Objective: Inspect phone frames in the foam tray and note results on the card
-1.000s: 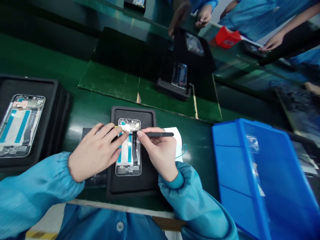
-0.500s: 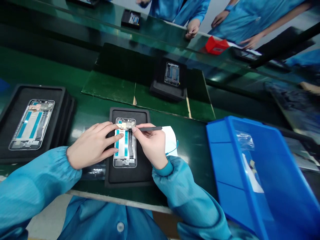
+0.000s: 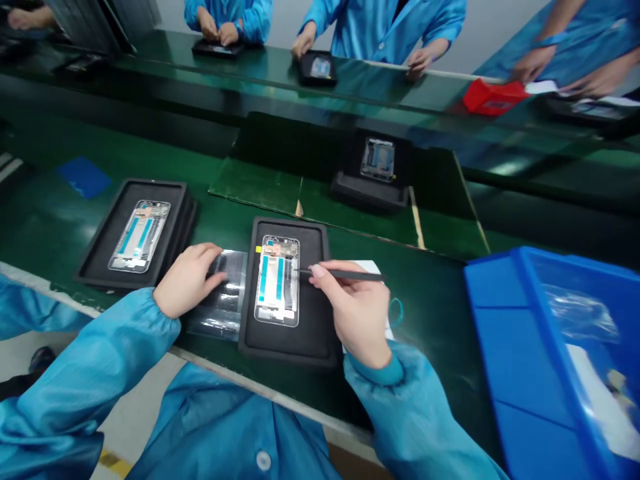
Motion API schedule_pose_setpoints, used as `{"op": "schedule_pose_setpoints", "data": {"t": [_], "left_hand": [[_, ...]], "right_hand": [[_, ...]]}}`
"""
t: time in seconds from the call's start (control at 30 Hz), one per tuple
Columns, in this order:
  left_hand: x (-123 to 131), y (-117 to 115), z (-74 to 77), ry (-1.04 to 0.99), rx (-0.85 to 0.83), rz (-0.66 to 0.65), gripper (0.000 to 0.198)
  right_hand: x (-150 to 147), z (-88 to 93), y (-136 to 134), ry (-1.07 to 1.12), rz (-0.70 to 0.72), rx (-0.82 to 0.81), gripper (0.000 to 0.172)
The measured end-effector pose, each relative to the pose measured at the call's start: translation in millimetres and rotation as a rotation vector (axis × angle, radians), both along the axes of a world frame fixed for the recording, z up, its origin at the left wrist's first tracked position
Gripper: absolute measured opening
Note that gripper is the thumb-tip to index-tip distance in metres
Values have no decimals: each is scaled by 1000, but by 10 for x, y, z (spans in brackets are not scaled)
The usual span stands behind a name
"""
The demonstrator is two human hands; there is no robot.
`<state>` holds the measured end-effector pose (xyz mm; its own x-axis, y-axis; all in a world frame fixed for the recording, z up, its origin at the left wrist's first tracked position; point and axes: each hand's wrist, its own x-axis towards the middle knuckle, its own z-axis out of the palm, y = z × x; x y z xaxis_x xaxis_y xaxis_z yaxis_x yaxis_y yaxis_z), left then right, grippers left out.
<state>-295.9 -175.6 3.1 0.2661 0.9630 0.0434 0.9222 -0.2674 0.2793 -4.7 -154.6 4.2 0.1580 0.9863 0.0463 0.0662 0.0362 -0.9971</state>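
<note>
A phone frame [image 3: 277, 280] with two teal strips lies face up in a black foam tray [image 3: 290, 333] in front of me. My right hand [image 3: 355, 307] pinches a thin black stylus [image 3: 350, 274], its tip pointing at the frame's right edge. My left hand [image 3: 187, 279] rests with curled fingers on a clear plastic sheet [image 3: 220, 300] just left of the tray, off the phone frame.
A second black tray [image 3: 107, 250] with another phone frame sits at the left. A third tray [image 3: 370, 183] stands farther back on the green belt. A blue plastic bin [image 3: 550, 347] fills the right. A red box [image 3: 487, 97] and several other people's hands are at the far counter.
My left hand has slid off the phone frame onto the clear sheet at the left. My right hand with the stylus has drawn back to the frame's right edge. The camera has tilted up.
</note>
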Motion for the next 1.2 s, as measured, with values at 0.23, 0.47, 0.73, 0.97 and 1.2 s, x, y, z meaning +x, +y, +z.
{"op": "schedule_pose_setpoints", "data": {"t": [0.23,0.47,0.73,0.97,1.2], "left_hand": [[-77,-586,-3,-41,-105,-202,40],[-194,-679,6,-281,-38,54,31],[-243,-600,382,-364,-70,-4,31],[-99,-602,448,-367,35,-59,27],[-20,-571,346,-463,199,-87,22]], "right_hand": [[182,18,-404,-10,6,-8,19],[-33,201,-712,77,158,-66,15],[-571,354,-644,0,542,35,6],[-883,233,-566,-66,465,11,7],[-885,108,-559,-150,441,71,13]]}}
